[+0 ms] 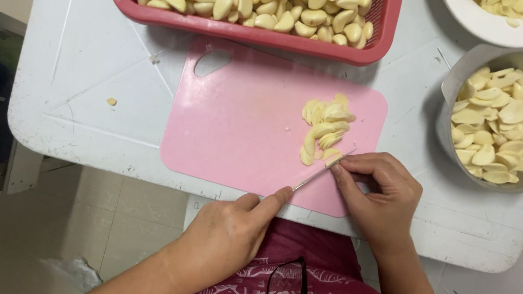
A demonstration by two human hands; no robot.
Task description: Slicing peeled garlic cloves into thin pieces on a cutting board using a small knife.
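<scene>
1. Left hand (228,234) comes in from the lower left. Its grip is wrapped tight about the handle of a thin, narrow-bladed metal knife (323,171), with the forefinger stretched along the spine. The handle itself is hidden inside the fist.
2. Knife blade runs up and to the right, its tip at the lower end of the sliced pile, right against the fingertips of the other hand.
3. Right hand (383,198) rests on the lower right corner of the board, fingers curled inward. Its grip is pinched down on a small pale garlic clove (332,159) at the blade; only a sliver of the clove shows, the rest covered by the fingers.
4. Flat, thin pink plastic cutting board (238,127) with a cut-out hand hole in its upper left corner lies on the white, scratched plastic bench (84,55). Its near edge sits close to the bench's front edge.
5. Pile of thin, pale yellow garlic slices (324,125) sits on the right part of the board, just above the knife tip.
6. Red perforated plastic basket (251,34), heaped with whole peeled cloves, stands behind the board, touching or overlapping its far edge.
7. Round grey metal bowl (450,86), holding sliced garlic, stands to the right of the board, near the right hand.
8. White bowl (466,23) at the top right holds more garlic pieces; partly out of view.
9. One stray garlic bit (112,101) lies on the bench, left of the board.
10. Black-framed glasses (285,284) hang on the dark red patterned garment at the bottom.
</scene>
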